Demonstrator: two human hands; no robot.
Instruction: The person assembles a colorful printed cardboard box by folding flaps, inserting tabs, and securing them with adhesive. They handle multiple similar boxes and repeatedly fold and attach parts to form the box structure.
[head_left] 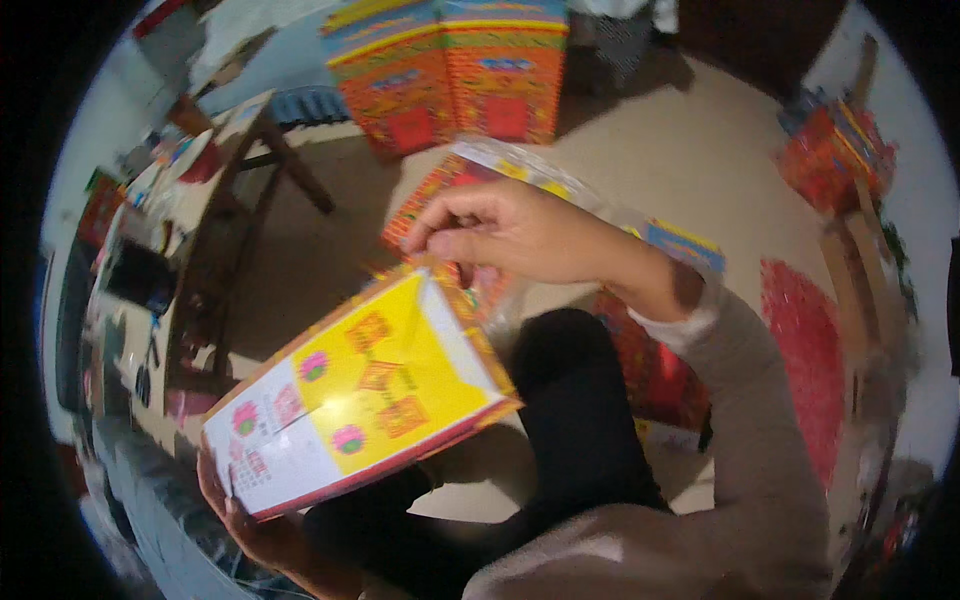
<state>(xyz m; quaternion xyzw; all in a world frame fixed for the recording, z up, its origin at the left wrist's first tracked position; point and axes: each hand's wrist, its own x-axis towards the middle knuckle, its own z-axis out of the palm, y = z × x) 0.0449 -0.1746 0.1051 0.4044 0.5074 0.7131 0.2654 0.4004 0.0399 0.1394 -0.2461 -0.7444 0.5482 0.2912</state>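
A flat-faced cardboard box (375,385) with a yellow and white printed panel, pink flowers and red-orange edges is tilted over my lap. My left hand (240,515) grips its lower left end, the thumb on the white part of the panel and the other fingers behind. At its upper corner my right hand (490,235) is closed, thumb and forefinger pinched together just above the edge. Whatever is between those fingertips, if anything, is hidden. Behind the right hand lies an orange brick-patterned piece (425,205) with clear plastic wrap (530,160).
Two tall orange brick-patterned boxes (450,80) stand on the floor ahead. A wooden table (225,165) with clutter is on the left. To the right are a red sheet (800,360) and a colourful bundle (835,155). Another printed box (660,370) sits beside my knee.
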